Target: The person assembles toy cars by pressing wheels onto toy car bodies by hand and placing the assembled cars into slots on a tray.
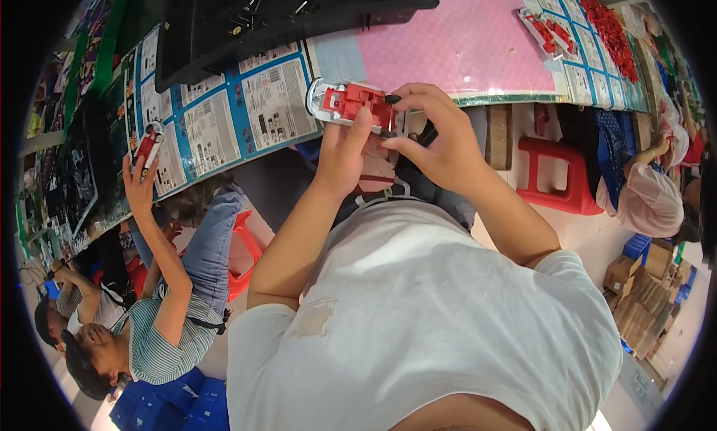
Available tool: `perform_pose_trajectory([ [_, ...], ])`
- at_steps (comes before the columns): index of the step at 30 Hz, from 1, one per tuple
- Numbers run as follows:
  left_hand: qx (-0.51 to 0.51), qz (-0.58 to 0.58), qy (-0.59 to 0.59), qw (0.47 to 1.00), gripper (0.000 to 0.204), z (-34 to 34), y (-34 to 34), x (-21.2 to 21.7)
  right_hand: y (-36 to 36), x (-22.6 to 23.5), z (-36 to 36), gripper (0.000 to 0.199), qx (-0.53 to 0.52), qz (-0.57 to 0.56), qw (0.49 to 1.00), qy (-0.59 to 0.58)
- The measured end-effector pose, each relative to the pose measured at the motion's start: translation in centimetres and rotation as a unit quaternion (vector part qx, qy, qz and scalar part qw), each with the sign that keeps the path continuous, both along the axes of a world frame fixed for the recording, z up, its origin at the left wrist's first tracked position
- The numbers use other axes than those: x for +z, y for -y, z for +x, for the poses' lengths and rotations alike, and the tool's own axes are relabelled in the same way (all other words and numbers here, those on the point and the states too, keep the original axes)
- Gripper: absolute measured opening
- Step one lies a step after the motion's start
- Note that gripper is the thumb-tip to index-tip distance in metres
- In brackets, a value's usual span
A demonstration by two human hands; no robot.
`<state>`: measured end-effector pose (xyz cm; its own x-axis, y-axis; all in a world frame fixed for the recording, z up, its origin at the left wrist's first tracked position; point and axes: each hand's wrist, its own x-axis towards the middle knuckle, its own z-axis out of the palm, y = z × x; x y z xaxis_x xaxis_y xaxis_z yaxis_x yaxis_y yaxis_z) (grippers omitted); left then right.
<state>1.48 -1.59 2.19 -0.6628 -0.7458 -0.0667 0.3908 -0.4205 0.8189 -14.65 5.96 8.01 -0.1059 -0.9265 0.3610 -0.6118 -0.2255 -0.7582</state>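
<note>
Right now both hands pinch a red-and-white toy part (349,103) just off the table's near edge (478,98): the left hand (345,143) steadies it from below, closed on it, while the right hand (433,136) presses fingertips on its end, seemingly to seat a piece. A black tray (299,9) sits further back

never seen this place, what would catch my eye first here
At centre, the person's left hand and right hand hold a red and white toy part by the table edge. At left, a co-worker's hand lifts a similar red part.
</note>
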Motion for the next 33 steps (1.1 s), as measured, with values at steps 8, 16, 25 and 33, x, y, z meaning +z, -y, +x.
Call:
perform_pose_trajectory([
  [8,0.024,-0.004,-0.018,1.0,0.036,1.7,-0.3,-0.8,0.8,-0.5,1.2,0.049,0.005,0.073,0.996,0.053],
  [16,0.076,0.026,-0.019,0.997,0.035,3.8,-0.4,-0.7,3.2,1.0,2.0,0.055,0.088,0.112,0.99,0.006],
  [25,0.055,0.004,-0.039,0.998,0.038,5.6,1.6,-1.3,24.7,1.1,-4.0,0.031,0.076,0.044,0.968,-0.235],
  [33,0.094,0.02,-0.033,0.995,0.037,6.5,1.5,-1.9,28.4,0.2,-0.4,0.048,0.015,0.198,0.93,-0.31],
])
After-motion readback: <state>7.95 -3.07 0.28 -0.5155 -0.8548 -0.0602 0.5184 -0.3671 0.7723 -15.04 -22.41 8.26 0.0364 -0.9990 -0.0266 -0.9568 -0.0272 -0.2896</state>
